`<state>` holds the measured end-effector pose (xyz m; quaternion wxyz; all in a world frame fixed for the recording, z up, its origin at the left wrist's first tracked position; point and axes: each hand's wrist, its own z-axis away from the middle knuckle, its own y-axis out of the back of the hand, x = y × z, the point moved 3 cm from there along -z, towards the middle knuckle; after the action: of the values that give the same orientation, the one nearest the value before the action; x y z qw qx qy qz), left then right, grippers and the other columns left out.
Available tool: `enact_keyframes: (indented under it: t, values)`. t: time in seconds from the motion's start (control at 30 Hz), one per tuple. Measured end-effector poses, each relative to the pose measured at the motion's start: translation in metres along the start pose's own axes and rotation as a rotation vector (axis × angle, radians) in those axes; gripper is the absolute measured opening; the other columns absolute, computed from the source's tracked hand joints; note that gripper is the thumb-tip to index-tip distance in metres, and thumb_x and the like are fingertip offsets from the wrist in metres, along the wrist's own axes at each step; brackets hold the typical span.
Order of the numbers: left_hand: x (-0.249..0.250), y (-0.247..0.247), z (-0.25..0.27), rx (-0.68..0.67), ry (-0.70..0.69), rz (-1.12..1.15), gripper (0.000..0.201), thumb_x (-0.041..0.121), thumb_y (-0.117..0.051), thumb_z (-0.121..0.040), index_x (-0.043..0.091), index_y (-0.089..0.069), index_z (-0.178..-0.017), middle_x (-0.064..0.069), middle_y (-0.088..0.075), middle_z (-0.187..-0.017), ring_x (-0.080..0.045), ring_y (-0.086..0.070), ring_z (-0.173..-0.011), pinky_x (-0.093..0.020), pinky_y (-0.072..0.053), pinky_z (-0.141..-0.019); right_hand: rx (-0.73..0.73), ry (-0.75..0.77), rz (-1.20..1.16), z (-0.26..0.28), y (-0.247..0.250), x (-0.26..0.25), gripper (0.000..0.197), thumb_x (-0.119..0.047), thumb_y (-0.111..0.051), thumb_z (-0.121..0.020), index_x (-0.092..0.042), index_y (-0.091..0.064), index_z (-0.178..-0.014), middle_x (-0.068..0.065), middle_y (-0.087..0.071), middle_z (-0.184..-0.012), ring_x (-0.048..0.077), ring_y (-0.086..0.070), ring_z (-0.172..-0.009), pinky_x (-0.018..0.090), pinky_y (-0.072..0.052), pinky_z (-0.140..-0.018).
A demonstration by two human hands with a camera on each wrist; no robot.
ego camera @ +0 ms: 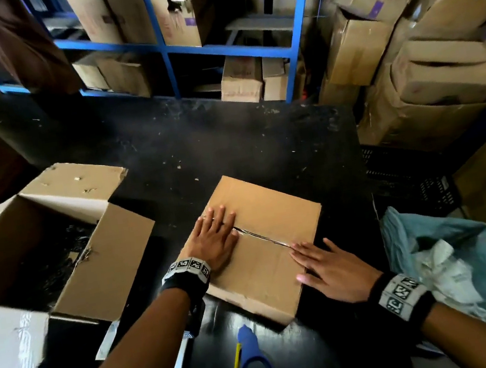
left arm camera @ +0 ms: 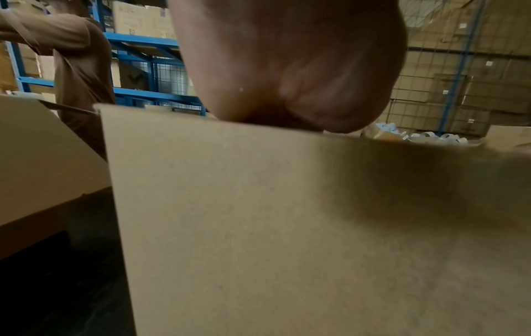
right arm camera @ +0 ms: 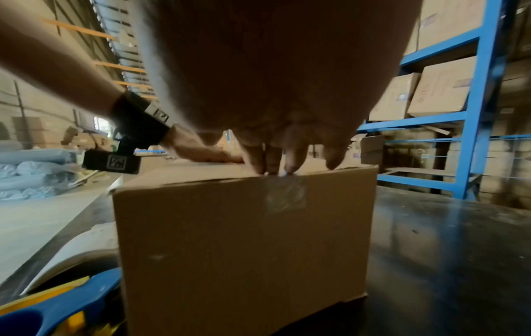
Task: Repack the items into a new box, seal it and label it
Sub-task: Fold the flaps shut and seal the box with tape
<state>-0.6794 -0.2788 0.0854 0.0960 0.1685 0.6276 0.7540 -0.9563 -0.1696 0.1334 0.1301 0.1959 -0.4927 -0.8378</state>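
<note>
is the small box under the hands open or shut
Shut: both top flaps of the small box lie flat, meeting at the centre seam, with the left hand and right hand pressing them down.

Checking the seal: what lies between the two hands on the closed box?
In the head view, the box's centre seam, glossy with tape, runs between left hand and right hand.

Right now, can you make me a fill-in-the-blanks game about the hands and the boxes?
1. Both hands press flat on the closed brown cardboard box, so the left hand and right hand are both ____.
2. The big cardboard box on the left has its flaps ____.
3. The blue-handled tool lies ____ the person than the closed box.

Missing words: open; open; nearer to
</note>
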Motion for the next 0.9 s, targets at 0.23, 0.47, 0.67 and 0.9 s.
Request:
enact_keyframes:
  t: [0.23,0.47,0.67,0.9]
  values:
    - [0.002,0.001,-0.001,0.0,-0.024,-0.045,0.064,0.061,0.002,-0.097,0.036,0.012,-0.155,0.003,0.01,-0.165,-0.024,0.011,-0.151,-0.047,-0.002,-0.124,0.05,0.14,0.259,-0.018,0.039,0.058,0.099,-0.047,-0.064,-0.091,-0.04,0.008,-0.159,-0.006,0.013,-0.169,0.018,0.01,-0.155,0.046,-0.001,-0.125]
    - [0.012,0.01,0.004,-0.004,-0.018,-0.032,0.065,0.056,-0.009,-0.101,0.026,-0.001,-0.158,-0.004,0.004,-0.166,-0.027,0.007,-0.152,-0.047,-0.001,-0.124,-0.047,0.22,0.337,-0.07,0.044,0.071,0.104,-0.081,-0.055,-0.077,-0.054,0.008,-0.154,-0.013,0.017,-0.166,0.017,0.015,-0.154,0.053,0.0,-0.126]
    - [0.042,-0.001,0.024,-0.046,-0.022,0.048,0.075,0.06,-0.01,-0.099,0.013,-0.001,-0.157,-0.01,0.006,-0.165,-0.027,0.01,-0.152,-0.047,0.0,-0.124,-0.019,0.168,0.246,-0.065,0.031,0.059,0.099,-0.085,-0.047,-0.077,-0.056,0.008,-0.153,-0.014,0.019,-0.166,0.016,0.017,-0.154,0.046,0.007,-0.124]
    - [0.035,-0.007,0.054,-0.042,-0.095,0.049,0.083,0.067,-0.008,-0.094,0.014,-0.004,-0.158,-0.008,0.001,-0.166,-0.027,0.005,-0.152,-0.045,0.003,-0.123,0.125,-0.018,0.129,-0.055,0.006,0.0,0.098,-0.093,-0.036,-0.074,-0.052,0.001,-0.155,-0.009,0.008,-0.169,0.019,0.006,-0.157,0.051,-0.003,-0.124]
